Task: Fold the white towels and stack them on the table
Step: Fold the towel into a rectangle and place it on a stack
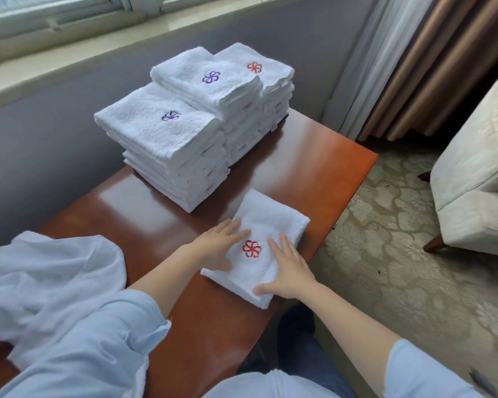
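Hands (217,247) (288,271) flat on towel (270,214), glossy table (314,156), carpet (385,268)

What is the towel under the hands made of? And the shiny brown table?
The folded towel looks like soft cotton terry: its surface is fuzzy and matte, with a stitched red flower. The table looks like wood under glossy varnish, since light glares off its reddish-brown top; it might be laminate instead.

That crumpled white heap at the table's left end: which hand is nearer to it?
Left. The left hand lies flat on the folded towel, on the side toward the crumpled heap; the right hand rests flat on the towel's other side, past the red emblem.
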{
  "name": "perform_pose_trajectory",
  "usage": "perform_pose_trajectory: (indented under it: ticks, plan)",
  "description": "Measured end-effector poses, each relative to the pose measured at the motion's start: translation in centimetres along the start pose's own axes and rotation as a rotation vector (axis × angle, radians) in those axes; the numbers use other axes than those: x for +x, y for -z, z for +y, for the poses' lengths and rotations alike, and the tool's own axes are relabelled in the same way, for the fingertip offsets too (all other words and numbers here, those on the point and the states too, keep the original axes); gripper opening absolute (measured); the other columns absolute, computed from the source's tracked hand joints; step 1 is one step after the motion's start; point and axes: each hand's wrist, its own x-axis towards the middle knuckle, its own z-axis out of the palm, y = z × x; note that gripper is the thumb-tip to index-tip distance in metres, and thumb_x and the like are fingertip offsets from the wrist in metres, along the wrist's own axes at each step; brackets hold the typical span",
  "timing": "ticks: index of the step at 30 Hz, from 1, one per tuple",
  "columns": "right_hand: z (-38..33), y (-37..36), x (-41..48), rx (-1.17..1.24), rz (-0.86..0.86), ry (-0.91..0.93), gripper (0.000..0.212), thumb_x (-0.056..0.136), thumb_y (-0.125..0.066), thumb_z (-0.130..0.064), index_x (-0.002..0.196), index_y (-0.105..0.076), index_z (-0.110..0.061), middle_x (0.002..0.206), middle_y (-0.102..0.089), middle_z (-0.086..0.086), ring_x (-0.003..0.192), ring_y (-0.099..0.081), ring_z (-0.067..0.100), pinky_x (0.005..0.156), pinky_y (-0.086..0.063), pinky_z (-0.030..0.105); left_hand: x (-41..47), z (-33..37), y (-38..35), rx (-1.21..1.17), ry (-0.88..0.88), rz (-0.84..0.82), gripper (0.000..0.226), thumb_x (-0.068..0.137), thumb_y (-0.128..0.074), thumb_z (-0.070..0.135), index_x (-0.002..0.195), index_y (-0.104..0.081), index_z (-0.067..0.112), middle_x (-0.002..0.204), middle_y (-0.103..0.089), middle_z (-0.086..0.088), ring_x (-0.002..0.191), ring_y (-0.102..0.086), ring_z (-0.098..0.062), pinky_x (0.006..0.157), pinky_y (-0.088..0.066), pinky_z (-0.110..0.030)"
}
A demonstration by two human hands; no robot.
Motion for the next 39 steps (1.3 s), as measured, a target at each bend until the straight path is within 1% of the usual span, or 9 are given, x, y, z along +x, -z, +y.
perform_pose_trajectory:
  ticks: [8, 13, 17, 22, 28, 30, 33, 36, 39]
  plan:
    - [1.5, 0.1, 1.1, 0.007, -0.083, 0.064, 0.137, 0.058, -0.078, -0.061, 0.153, 0.018, -0.037, 0.156, 0.036, -0.011, 0.144, 0.032, 0.009, 0.121, -0.007, 0.047, 1.4, 0.7, 0.6, -0.123, 0.114, -0.192, 0.112, 0.083, -0.075, 0.021, 0.153, 0.009, 0.045, 0.161, 0.025, 0.012, 0.151, -0.005, -0.024, 0.118, -0.027, -0.043]
    - [3.0, 0.2, 1.0, 0.171, 0.037, 0.056, 0.096, 0.073, -0.065, -0.05, 0.154, -0.014, -0.042, 0.163, 0.012, -0.017, 0.15, 0.012, 0.005, 0.122, -0.001, 0.048, 0.8, 1.9, -1.0, -0.229, 0.186, -0.118, 0.113, 0.078, -0.079, 0.027, 0.152, 0.004, 0.049, 0.161, 0.02, 0.011, 0.145, -0.018, -0.031, 0.114, -0.033, -0.045]
    - [3.5, -1.0, 0.1, 0.313, 0.114, -0.027, 0.082, 0.077, -0.066, -0.038, 0.149, -0.028, -0.042, 0.162, 0.005, -0.019, 0.15, 0.002, 0.012, 0.118, -0.02, 0.042, -0.1, 3.5, -2.9, -0.368, 0.245, -0.041, 0.115, 0.072, -0.081, 0.034, 0.152, 0.0, 0.048, 0.154, 0.007, -0.002, 0.125, -0.044, -0.031, 0.106, -0.044, -0.04]
    - [3.4, -1.9, -1.1, 0.583, 0.176, -0.236, 0.072, 0.078, -0.067, -0.024, 0.142, -0.041, -0.042, 0.159, -0.006, -0.007, 0.143, -0.016, 0.024, 0.102, -0.036, 0.039, -0.7, 4.9, -4.3, -0.497, 0.308, -0.023, 0.115, 0.071, -0.082, 0.038, 0.149, 0.0, 0.055, 0.14, -0.017, -0.005, 0.117, -0.047, -0.029, 0.103, -0.045, -0.038]
    - [3.3, -0.6, -1.8, 0.856, 0.116, -0.284, 0.067, 0.079, -0.07, -0.014, 0.139, -0.047, -0.033, 0.138, -0.025, -0.002, 0.094, -0.047, 0.01, 0.08, -0.045, 0.025, -1.3, 5.9, -3.9, -0.697, 0.35, -0.06, 0.103, 0.076, -0.076, 0.037, 0.154, -0.01, 0.045, 0.145, -0.025, -0.008, 0.129, -0.04, -0.028, 0.108, -0.037, -0.033]
    - [3.5, 0.5, -2.0, 0.916, 0.065, -0.282, 0.068, 0.079, -0.069, -0.012, 0.14, -0.048, -0.032, 0.141, -0.036, 0.002, 0.101, -0.052, 0.015, 0.079, -0.049, 0.027, -1.5, 5.9, -3.2, -0.864, 0.355, -0.006, 0.081, 0.083, -0.066, 0.029, 0.154, -0.026, 0.039, 0.144, -0.039, 0.001, 0.12, -0.047, -0.017, 0.095, -0.043, -0.026]
    - [3.7, 2.1, -2.9, 0.99, -0.052, -0.267, 0.073, 0.079, -0.067, -0.008, 0.144, -0.042, -0.031, 0.133, -0.047, 0.002, 0.1, -0.055, 0.017, 0.074, -0.052, 0.03, -2.6, 6.2, -2.3, -1.076, 0.386, 0.013, 0.068, 0.082, -0.055, 0.018, 0.145, -0.043, 0.042, 0.107, -0.052, 0.008, 0.08, -0.047, -0.01, 0.065, -0.041, -0.019]
    - [4.0, 3.0, -3.8, 0.974, -0.141, -0.211, 0.08, 0.078, -0.063, -0.005, 0.147, -0.033, -0.033, 0.137, -0.044, 0.005, 0.116, -0.053, 0.028, 0.096, -0.052, 0.042, -3.8, 6.3, -1.9, -1.144, 0.354, -0.062, 0.082, 0.071, -0.06, 0.02, 0.145, -0.037, 0.05, 0.13, -0.045, 0.012, 0.105, -0.053, -0.015, 0.089, -0.049, -0.026]
    - [4.5, 4.4, -4.6, 0.965, -0.163, -0.123, 0.086, 0.079, -0.06, 0.002, 0.149, -0.026, -0.033, 0.138, -0.04, 0.003, 0.121, -0.048, 0.027, 0.096, -0.05, 0.039, -4.2, 6.6, -0.9, -1.108, 0.265, -0.064, 0.103, 0.06, -0.065, 0.022, 0.148, -0.021, 0.053, 0.15, -0.027, 0.011, 0.132, -0.042, -0.018, 0.113, -0.038, -0.037]
